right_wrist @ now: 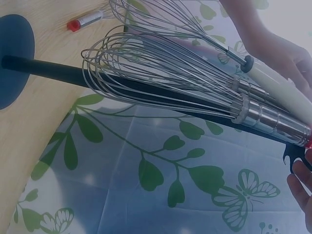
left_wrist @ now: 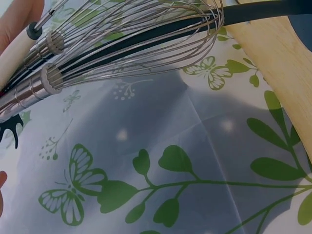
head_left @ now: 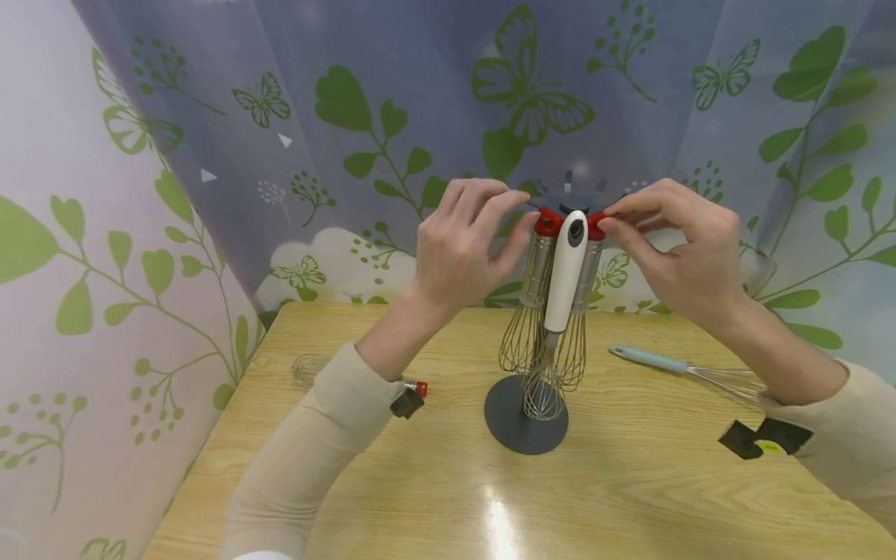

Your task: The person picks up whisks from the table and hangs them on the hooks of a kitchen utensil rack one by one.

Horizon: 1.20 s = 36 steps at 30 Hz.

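Note:
A dark stand (head_left: 514,428) with a round base holds several whisks hanging from its top. At the front hangs a whisk with a white handle (head_left: 565,280). Behind it on the left is a metal-handled whisk (head_left: 536,268) with a red end, which my left hand (head_left: 458,241) pinches between thumb and fingers. On the other side, my right hand (head_left: 689,249) pinches the red end of a second metal-handled whisk (head_left: 586,284). Their wire loops (right_wrist: 161,73) hang along the stand's dark pole (right_wrist: 48,70) in the right wrist view. The fingertips are mostly cut off in both wrist views.
On the wooden table (head_left: 434,498), a whisk with a light blue handle (head_left: 651,358) lies to the right. Another red-ended whisk (head_left: 306,372) lies at the left, partly hidden by my left sleeve. A patterned curtain (head_left: 420,93) hangs behind the stand.

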Motion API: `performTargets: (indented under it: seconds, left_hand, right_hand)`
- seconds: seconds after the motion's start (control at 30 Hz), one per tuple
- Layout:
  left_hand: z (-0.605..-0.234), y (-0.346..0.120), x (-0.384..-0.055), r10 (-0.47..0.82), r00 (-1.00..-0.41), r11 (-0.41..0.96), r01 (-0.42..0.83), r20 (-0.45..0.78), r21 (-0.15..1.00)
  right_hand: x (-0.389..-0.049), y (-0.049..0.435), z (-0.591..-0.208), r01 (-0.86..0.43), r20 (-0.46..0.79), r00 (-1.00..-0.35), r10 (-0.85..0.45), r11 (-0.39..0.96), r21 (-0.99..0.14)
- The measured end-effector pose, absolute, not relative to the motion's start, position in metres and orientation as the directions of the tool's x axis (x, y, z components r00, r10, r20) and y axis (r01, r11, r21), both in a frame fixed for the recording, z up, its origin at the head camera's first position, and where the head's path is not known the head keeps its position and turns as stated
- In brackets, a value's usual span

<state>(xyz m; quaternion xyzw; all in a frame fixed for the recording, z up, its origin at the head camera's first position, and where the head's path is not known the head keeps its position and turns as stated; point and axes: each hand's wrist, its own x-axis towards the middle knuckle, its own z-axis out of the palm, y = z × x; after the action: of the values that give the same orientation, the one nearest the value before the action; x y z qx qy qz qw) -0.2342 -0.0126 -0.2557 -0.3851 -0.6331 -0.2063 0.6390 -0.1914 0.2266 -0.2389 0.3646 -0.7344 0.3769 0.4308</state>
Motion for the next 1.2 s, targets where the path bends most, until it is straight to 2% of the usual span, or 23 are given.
performTargets:
  seconds: [0.73,1.2]
  left_hand:
    - [-0.255,-0.004,-0.226,0.282,0.109,0.663,0.696,0.953,-0.275]
    - [-0.255,-0.004,-0.227,0.27,0.115,0.663,0.697,0.956,-0.272]
  right_hand:
    - [-0.194,0.228,-0.241,-0.879,0.917,-0.352,-0.186,0.402,-0.256]
    - [-0.195,0.248,-0.256,-0.843,0.899,-0.406,-0.165,0.447,-0.299]
